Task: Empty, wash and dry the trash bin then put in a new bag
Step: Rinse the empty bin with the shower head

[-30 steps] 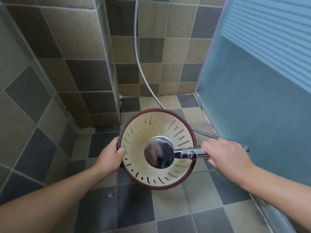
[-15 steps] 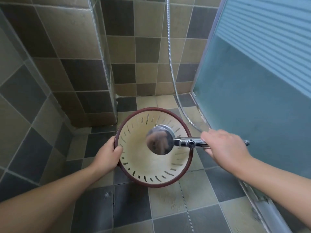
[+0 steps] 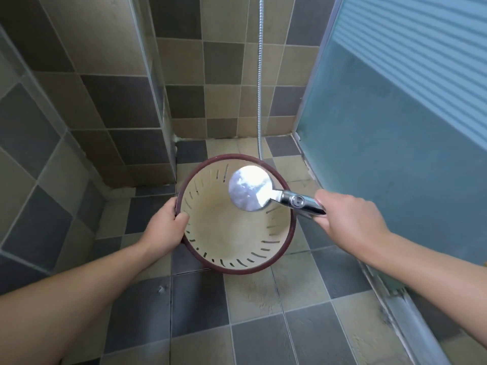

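A round trash bin [image 3: 226,241], cream inside with slotted walls and a dark red rim, is held over the tiled shower floor, its opening facing up at me. My left hand [image 3: 164,230] grips its left rim, thumb inside. My right hand [image 3: 347,219] grips the chrome handle of a shower head [image 3: 250,188], whose round head hangs face down over the bin's upper right part. Nothing lies inside the bin.
The metal shower hose [image 3: 260,75] runs up the back wall. Tiled walls close in at the left and back, with a jutting corner [image 3: 147,101] on the left. A frosted blue glass door [image 3: 395,127] stands at the right, its track [image 3: 400,306] along the floor.
The shower head has moved from the bin's centre up toward its far right rim. The hose now hangs straighter along the back wall. My left hand keeps its grip on the rim.
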